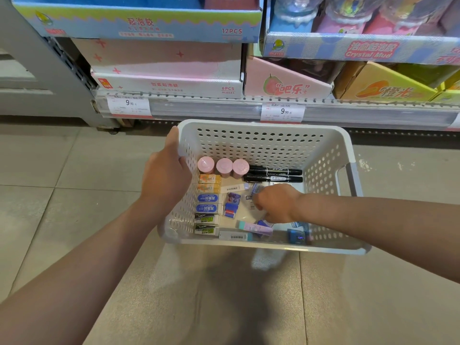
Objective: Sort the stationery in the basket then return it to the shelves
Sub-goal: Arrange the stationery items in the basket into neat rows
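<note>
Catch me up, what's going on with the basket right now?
A person is sorting stationery inside a white perforated basket on the floor by the shelves. The left hand holds the basket's left rim. The right hand reaches down into a loose jumble of small packets; whether it has one in its grip is unclear. Three pink containers, two black markers and a column of erasers already sit lined up.

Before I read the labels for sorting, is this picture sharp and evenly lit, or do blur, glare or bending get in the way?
Head view: the erasers along the basket's left wall read fairly sharp; the right hand and packets under it are smeared; the shelf edge bows from the wide lens and shows mild glare; a soft shadow falls on the floor below the basket.
</note>
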Motion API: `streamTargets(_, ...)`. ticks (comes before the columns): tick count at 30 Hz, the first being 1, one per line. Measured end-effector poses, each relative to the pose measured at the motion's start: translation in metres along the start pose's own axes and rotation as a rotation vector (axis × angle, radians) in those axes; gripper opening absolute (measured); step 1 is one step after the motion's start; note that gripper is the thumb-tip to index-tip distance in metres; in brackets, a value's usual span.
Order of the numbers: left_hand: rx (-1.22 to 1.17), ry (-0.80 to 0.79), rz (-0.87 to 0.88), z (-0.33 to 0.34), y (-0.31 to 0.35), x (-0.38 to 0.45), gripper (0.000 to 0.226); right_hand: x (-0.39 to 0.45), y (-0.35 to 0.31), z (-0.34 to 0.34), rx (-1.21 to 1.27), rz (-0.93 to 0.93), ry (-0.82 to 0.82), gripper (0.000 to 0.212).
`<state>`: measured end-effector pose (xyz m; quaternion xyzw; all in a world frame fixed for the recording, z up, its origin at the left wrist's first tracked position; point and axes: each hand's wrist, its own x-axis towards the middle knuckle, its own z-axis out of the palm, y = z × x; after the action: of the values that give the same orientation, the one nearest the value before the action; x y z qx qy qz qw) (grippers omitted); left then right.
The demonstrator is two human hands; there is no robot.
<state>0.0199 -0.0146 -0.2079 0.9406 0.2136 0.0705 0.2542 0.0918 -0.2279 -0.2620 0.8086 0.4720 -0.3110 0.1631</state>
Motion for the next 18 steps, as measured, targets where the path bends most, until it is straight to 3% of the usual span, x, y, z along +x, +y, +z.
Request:
streamTargets(3,-0.005,0.001,-0.002,0.000,0.001,0.000,0.055,0.003,-0.002,0.004,0.148,-0.074,-0.071,0.040)
streamTargets(6,0.003,0.001,-0.008,0.000,0.000,0.000,0.056,-0.001,-0.007,0.010,0.194,-0.121,-0.147,0.029)
streamTargets(13,0.006,0.003,-0.008,0.000,0.002,-0.002,0.059,-0.009,-0.004,0.008,0.259,-0.082,-0.271,0.038)
streamTargets(18,-0.001,-0.006,-0.017,0.000,0.002,-0.001,0.057,-0.013,-0.008,0.006,0.251,0.018,-0.188,0.055)
